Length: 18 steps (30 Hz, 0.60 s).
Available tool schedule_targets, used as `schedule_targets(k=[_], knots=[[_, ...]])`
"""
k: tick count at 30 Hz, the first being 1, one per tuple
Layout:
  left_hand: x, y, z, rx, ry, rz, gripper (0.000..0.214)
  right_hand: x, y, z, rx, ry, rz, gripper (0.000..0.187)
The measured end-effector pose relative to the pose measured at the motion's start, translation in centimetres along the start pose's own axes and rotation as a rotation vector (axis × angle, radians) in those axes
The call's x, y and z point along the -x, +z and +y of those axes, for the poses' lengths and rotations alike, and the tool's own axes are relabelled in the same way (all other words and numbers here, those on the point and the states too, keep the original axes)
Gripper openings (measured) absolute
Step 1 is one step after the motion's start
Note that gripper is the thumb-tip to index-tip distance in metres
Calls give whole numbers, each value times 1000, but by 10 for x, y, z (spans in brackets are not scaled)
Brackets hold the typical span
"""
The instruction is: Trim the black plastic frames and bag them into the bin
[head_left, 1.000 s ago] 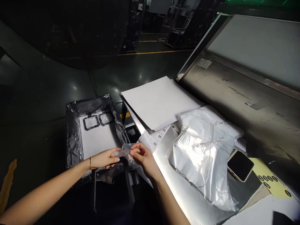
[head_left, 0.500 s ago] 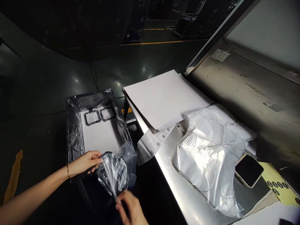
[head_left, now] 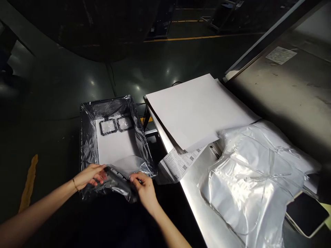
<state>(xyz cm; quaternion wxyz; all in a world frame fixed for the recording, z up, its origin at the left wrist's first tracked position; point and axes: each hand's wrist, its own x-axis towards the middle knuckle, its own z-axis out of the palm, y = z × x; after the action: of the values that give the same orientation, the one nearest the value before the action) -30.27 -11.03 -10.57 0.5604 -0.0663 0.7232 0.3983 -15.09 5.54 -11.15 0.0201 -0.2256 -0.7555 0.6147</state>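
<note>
In front of the near end of a dark box (head_left: 88,144) lined with clear film, my two hands hold a crinkled clear plastic bag (head_left: 119,186). A dark narrow edge shows in or behind it; I cannot make out what that is. My left hand (head_left: 91,175) pinches the bag's left side between thumb and fingers. Closed on its right side is my right hand (head_left: 145,187). Inside the box, two black rounded rectangular frames (head_left: 108,132) wrapped in clear film lie side by side on a white sheet (head_left: 115,148), at the far end.
Right of the box stands a metal table (head_left: 190,198). On it lie large white sheets (head_left: 196,110), printed labels (head_left: 172,165), a pile of clear plastic bags (head_left: 245,186) and a dark-screened phone-like device (head_left: 307,213). A metal panel (head_left: 292,82) rises behind the table.
My right hand has moved up beside the bag's right side, and the bag, stretched down to that hand before, now spans sideways between my hands. The whole view has shifted slightly.
</note>
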Motion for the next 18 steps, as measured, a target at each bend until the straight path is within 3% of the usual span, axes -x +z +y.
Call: schedule_targets(k=[5,9,12,14,18], knots=[[2,-25,27,123,25,-20,24,-45,-22,-13,29,-77,63,18],[12,-32,28,390,46,-79,24,-54,-19,-37,-48,-112,81,17],[5,-14,11,597,-58,-238,50,-45,5,-52,-174,-102,25,23],[-14,6,-3,704,-128,-313,66,-35,29,-52,-258,-91,-43,24],[-68,38,-22,871,-183,-313,36,-15,66,-21,-368,-22,-150,22]])
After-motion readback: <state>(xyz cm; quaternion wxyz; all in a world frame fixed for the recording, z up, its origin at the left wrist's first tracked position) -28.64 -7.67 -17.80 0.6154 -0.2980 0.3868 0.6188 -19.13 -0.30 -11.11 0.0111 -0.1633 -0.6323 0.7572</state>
